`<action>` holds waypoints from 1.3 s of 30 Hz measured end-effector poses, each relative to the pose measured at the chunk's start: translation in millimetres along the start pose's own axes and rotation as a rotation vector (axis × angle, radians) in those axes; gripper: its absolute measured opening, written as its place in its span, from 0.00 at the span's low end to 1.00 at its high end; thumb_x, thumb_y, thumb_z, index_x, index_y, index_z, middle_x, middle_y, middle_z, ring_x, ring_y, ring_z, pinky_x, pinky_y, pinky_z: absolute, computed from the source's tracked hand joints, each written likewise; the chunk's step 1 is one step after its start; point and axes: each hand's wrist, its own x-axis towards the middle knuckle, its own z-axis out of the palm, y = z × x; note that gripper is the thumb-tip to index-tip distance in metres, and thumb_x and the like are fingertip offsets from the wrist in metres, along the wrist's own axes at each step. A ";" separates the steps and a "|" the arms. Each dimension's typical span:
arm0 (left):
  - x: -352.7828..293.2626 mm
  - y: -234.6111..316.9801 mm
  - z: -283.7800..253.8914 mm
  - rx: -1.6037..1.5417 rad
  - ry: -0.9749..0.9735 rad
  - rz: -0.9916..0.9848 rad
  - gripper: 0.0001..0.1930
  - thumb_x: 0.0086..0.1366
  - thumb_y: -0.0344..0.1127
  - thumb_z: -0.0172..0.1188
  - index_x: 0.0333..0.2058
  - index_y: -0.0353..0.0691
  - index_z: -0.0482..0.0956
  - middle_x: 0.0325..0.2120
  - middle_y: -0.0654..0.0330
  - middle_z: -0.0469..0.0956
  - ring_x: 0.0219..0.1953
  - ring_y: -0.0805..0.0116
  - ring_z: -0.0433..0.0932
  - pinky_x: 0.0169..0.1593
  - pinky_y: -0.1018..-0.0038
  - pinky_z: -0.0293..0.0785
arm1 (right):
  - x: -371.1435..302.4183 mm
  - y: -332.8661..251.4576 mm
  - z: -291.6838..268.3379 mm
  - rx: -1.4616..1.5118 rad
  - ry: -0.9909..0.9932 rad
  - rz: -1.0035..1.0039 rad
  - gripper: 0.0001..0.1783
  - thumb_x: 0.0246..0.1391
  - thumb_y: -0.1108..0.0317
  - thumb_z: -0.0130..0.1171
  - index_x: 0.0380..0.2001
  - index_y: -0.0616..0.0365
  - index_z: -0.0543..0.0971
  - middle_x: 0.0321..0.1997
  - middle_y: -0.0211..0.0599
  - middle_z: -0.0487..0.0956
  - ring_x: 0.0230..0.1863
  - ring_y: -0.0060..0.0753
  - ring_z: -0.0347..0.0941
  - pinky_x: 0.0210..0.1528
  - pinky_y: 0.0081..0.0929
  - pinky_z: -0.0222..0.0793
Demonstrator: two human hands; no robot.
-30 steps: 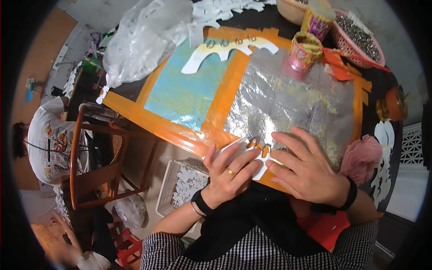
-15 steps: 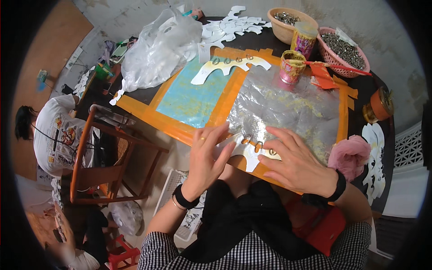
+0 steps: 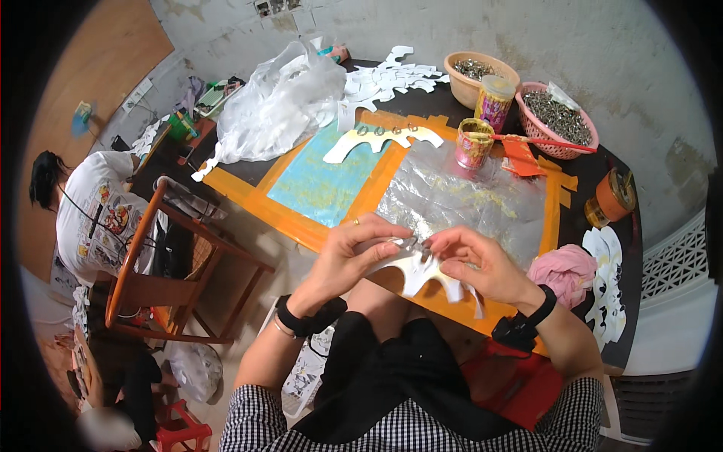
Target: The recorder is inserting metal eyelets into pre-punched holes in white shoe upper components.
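Observation:
Above the near edge of the work board, a white scalloped cut-out piece point(image 3: 416, 276) is raised in both hands, its prongs hanging toward me. My left hand point(image 3: 354, 252) pinches its upper left part between thumb and fingers. On the other side my right hand point(image 3: 476, 264) grips the upper right part, fingertips close to the left ones. Small metal rings show between the fingertips, partly covered by them. A similar white piece point(image 3: 354, 148) carrying several metal rings lies farther back on the board.
Orange tape borders the board point(image 3: 294, 226). A yellow-smeared cup point(image 3: 473, 148), a lidded jar point(image 3: 495, 102) and two baskets of metal parts, tan point(image 3: 459, 84) and pink point(image 3: 544, 135), stand behind. A plastic bag point(image 3: 279, 105), pink cloth point(image 3: 563, 275) and wooden chair point(image 3: 151, 248) surround it. Another person point(image 3: 98, 211) sits left.
Both hands have closed on the white piece and lifted it off the board, tilting it. Earlier the fingers were spread over it as it lay flat. The view has shifted slightly.

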 end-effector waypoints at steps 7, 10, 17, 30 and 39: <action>9.5 14.6 -10.2 0.027 -0.089 -0.002 0.11 0.66 0.30 0.67 0.47 0.38 0.87 0.38 0.62 0.82 0.43 0.73 0.77 0.50 0.75 0.73 | 4.8 -10.3 -3.9 0.150 0.014 0.112 0.21 0.69 0.61 0.58 0.58 0.62 0.72 0.45 0.31 0.81 0.43 0.17 0.74 0.46 0.20 0.70; 14.2 18.3 -15.1 -0.008 -0.134 -0.008 0.13 0.65 0.30 0.68 0.48 0.38 0.87 0.39 0.63 0.82 0.43 0.74 0.77 0.49 0.76 0.73 | 6.9 -13.2 -3.5 -0.023 -0.136 0.208 0.14 0.67 0.63 0.62 0.43 0.66 0.82 0.36 0.26 0.81 0.38 0.13 0.70 0.42 0.18 0.68; 32.0 -6.7 -22.6 -0.221 0.002 -0.037 0.47 0.62 0.70 0.60 0.66 0.36 0.68 0.51 0.59 0.79 0.53 0.70 0.78 0.57 0.72 0.75 | 4.3 -32.8 -14.6 0.141 0.033 0.110 0.08 0.66 0.69 0.62 0.40 0.63 0.82 0.33 0.23 0.80 0.35 0.11 0.72 0.37 0.15 0.68; 14.3 7.1 73.1 -0.594 0.199 -0.146 0.22 0.68 0.36 0.67 0.56 0.39 0.73 0.43 0.61 0.81 0.45 0.76 0.79 0.51 0.77 0.75 | 13.1 -5.3 0.5 0.084 0.289 -0.094 0.08 0.65 0.71 0.62 0.40 0.66 0.82 0.40 0.28 0.74 0.37 0.15 0.74 0.36 0.14 0.72; 11.3 2.9 56.7 -0.478 0.211 -0.330 0.13 0.66 0.40 0.70 0.44 0.41 0.83 0.34 0.65 0.83 0.32 0.77 0.80 0.29 0.77 0.75 | 13.2 -14.5 -8.2 0.086 0.270 0.006 0.17 0.71 0.61 0.56 0.41 0.69 0.81 0.38 0.32 0.77 0.36 0.19 0.75 0.37 0.20 0.73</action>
